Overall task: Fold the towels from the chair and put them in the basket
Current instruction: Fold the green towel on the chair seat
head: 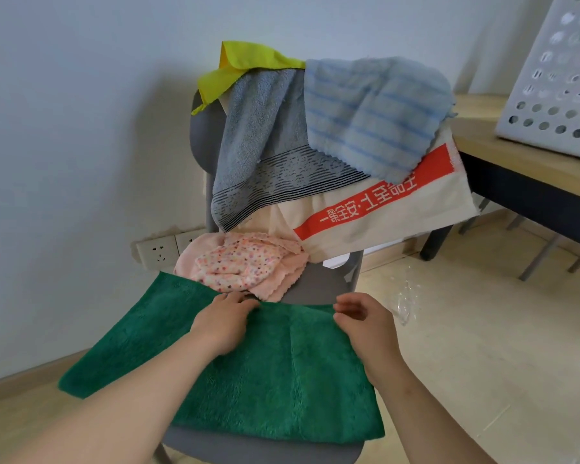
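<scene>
A green towel (268,373) lies spread flat over the seat of a grey chair (318,283), its left end hanging off the side. My left hand (225,319) lies palm down at the middle of the towel's far edge, fingertips curled onto that edge. My right hand (362,323) pinches the far right corner. Over the chair back hang a yellow cloth (238,65), a grey towel (262,145), a blue striped towel (372,112) and a cream towel with a red band (399,212). A pink flowered cloth (245,262) sits bunched on the seat behind the green towel.
A white perforated basket (556,82) stands on a wooden table (503,162) at the right. A wall with sockets (158,252) is close behind the chair. Pale floor (482,346) lies to the right, with metal legs under the table.
</scene>
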`<state>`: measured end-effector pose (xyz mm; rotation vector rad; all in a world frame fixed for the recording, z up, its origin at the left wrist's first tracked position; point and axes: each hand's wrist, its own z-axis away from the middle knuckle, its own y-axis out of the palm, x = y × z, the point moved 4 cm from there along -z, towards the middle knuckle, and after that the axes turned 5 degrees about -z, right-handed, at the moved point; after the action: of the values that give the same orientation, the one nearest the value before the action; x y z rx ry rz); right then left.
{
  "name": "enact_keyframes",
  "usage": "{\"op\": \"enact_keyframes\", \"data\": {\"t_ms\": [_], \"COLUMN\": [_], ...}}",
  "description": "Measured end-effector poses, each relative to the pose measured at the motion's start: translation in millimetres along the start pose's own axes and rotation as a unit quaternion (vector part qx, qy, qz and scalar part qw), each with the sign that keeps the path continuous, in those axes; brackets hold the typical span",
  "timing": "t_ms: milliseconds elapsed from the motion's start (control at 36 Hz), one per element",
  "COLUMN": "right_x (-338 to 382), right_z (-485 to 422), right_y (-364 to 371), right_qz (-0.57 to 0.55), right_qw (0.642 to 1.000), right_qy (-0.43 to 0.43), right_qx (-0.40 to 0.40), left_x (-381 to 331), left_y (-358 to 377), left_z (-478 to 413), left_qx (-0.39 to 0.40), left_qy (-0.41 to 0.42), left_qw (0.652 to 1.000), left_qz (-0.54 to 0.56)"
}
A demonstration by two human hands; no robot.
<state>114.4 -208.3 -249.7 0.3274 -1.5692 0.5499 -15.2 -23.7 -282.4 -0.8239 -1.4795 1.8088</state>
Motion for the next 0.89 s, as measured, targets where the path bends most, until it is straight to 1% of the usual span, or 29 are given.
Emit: {"op": "enact_keyframes", "data": {"t_ms": [83, 167, 222, 250, 306, 333, 361, 417, 444, 472, 556, 611, 667, 778, 833, 889], "right_x": [12, 21, 22, 21, 14, 9, 2, -16, -22, -26, -31, -34, -34, -28, -24, -21], "right_z": [2, 5, 5, 3, -2, -6, -9, -13, -12, -10, -3, 0, 1, -2, -6, -10], "right_y": [-1, 0, -1, -1, -3, -2, -1, 3, 4, 3, -5, -8, -10, -13, -9, -5], "right_qz": [0.080, 0.135, 0.165, 0.178, 0.203, 0.221, 0.250, 0.306, 0.318, 0.323, 0.345, 0.335, 0.310, 0.271, 0.232, 0.181], "right_qw": [0.990, 0.966, 0.947, 0.942, 0.944, 0.949, 0.950, 0.942, 0.940, 0.940, 0.938, 0.942, 0.948, 0.956, 0.964, 0.972], "right_qy": [-0.115, -0.222, -0.275, -0.285, -0.259, -0.225, -0.184, -0.111, -0.087, -0.069, -0.018, 0.033, 0.070, 0.103, 0.119, 0.142], "right_qx": [-0.006, -0.003, -0.012, -0.020, -0.022, -0.007, 0.025, 0.084, 0.091, 0.081, 0.013, 0.010, 0.022, 0.037, 0.054, 0.054], "left_x": [6, 9, 8, 8, 9, 10, 11, 12, 12, 11, 9, 7, 7, 9, 9, 8], "left_y": [-4, -7, -10, -12, -19, -22, -24, -22, -17, -12, 5, 17, 26, 30, 30, 31], "left_z": [-2, -2, -1, 0, 2, 4, 5, 8, 10, 11, 20, 29, 36, 43, 45, 46], "left_qx": [0.001, -0.004, -0.012, -0.026, -0.080, -0.110, -0.129, -0.122, -0.104, -0.088, -0.071, -0.068, -0.057, -0.024, -0.013, -0.014], "left_qy": [-0.022, -0.040, -0.046, -0.054, -0.079, -0.090, -0.097, -0.101, -0.100, -0.101, -0.096, -0.091, -0.099, -0.113, -0.112, -0.111], "left_qw": [0.999, 0.996, 0.995, 0.994, 0.988, 0.983, 0.980, 0.982, 0.986, 0.989, 0.993, 0.993, 0.993, 0.993, 0.993, 0.993], "left_qz": [0.037, 0.080, 0.089, 0.094, 0.110, 0.117, 0.121, 0.105, 0.082, 0.057, -0.007, -0.033, -0.034, -0.016, -0.020, -0.019]}}
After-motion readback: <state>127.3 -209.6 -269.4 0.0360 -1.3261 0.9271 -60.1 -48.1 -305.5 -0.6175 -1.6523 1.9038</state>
